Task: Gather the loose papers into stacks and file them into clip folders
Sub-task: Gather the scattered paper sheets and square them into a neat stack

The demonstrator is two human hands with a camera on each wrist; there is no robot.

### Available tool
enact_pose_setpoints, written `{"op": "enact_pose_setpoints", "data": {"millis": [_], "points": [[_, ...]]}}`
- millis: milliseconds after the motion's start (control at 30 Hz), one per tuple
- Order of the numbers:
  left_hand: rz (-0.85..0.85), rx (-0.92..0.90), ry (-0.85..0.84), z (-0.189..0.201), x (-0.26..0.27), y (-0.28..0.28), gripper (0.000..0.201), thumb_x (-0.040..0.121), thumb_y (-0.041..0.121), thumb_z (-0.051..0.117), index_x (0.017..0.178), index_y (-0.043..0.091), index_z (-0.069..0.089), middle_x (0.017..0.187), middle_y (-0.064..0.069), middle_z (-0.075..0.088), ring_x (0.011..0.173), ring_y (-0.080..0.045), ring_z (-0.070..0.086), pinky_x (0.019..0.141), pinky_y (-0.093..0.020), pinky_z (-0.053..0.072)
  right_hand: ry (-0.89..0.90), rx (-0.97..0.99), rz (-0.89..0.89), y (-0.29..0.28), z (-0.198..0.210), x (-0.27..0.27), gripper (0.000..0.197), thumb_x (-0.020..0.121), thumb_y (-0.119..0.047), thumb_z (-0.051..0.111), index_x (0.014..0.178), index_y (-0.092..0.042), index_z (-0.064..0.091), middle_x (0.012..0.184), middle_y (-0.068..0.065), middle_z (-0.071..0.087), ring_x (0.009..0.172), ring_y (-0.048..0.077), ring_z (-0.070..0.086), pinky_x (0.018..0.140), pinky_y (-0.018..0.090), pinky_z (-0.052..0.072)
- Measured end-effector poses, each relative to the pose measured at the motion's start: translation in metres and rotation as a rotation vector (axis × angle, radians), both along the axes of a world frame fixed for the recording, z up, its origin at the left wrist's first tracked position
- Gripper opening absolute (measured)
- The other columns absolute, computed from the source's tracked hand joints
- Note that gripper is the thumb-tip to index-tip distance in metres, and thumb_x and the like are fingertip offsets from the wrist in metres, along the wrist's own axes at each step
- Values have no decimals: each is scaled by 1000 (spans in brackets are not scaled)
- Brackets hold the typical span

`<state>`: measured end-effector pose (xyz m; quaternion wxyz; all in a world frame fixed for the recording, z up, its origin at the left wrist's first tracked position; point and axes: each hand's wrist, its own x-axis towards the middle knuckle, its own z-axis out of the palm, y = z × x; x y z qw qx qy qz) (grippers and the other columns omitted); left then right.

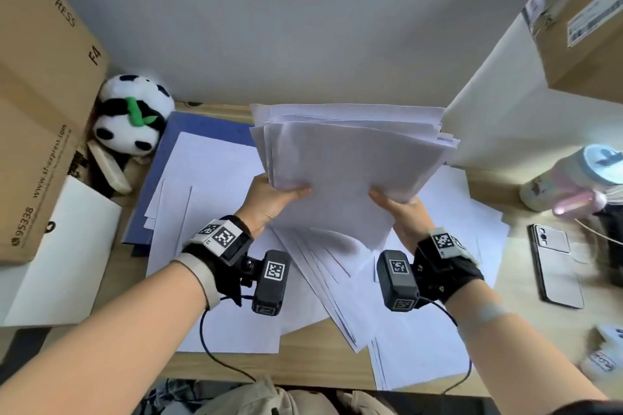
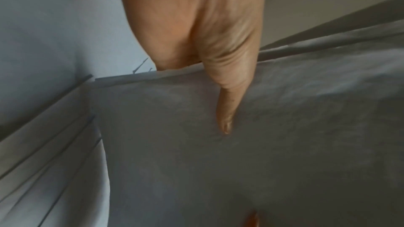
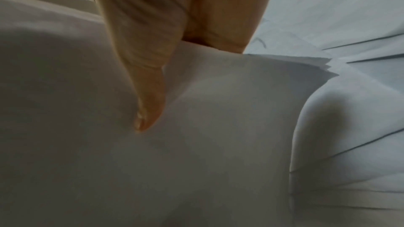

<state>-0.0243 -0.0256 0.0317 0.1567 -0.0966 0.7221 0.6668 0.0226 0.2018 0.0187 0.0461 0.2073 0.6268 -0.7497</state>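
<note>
A thick, uneven stack of white papers (image 1: 350, 158) is lifted above the desk. My left hand (image 1: 273, 195) pinches its near left edge, thumb on top and fingers hidden beneath. My right hand (image 1: 397, 209) pinches its near right edge the same way. The left wrist view shows the thumb pressed on the stack's top sheet (image 2: 251, 144). In the right wrist view the other thumb lies on the top sheet (image 3: 196, 135). More loose sheets (image 1: 337, 296) lie fanned out on the desk below. A blue folder (image 1: 199, 131) lies under them at the left.
A large cardboard box (image 1: 37, 94) and a panda plush (image 1: 131, 114) stand at the left. At the right are a white partition (image 1: 499, 118), a second box (image 1: 580, 17), a pastel bottle (image 1: 569, 178) and a phone (image 1: 556, 266). A white board (image 1: 64, 256) leans at the near left.
</note>
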Motion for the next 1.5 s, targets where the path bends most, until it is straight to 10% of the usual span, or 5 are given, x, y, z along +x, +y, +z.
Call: {"op": "enact_pose_setpoints", "data": {"millis": [533,767,1100,1300,1500], "points": [[-18,-4,-83,-12,6,-1,33,79,3,72,111,1,65,110,-14,68,91,-17,65,83,-24,52,-150,221,134,14,-19,5,26,75,-11,75,99,-4,69,102,11,68,97,21,61,103,41,45],[-2,56,-55,-6,-5,14,25,85,11,67,109,6,67,101,-2,70,91,-10,65,81,-16,48,-182,350,-29,21,-21,-6,17,89,-12,59,72,-14,62,67,5,60,56,10,55,64,30,42],[68,4,-674,-57,14,-9,13,94,6,46,80,5,49,72,-15,64,46,-19,66,46,-22,53,-556,464,-218,87,-63,37,36,90,-14,57,118,10,57,96,16,56,87,24,50,75,34,40],[161,34,-716,-77,16,7,19,95,5,43,76,5,44,80,-18,57,69,-27,57,81,-35,45,-675,598,-111,100,-76,50,34,91,-10,52,120,9,56,109,25,61,88,24,50,75,34,38],[202,54,-716,-79,12,25,15,93,7,51,77,8,51,76,-9,55,66,-20,54,63,-29,43,-741,689,-49,98,-88,58,35,92,-8,50,122,8,54,122,28,59,110,38,58,87,37,44]]}}
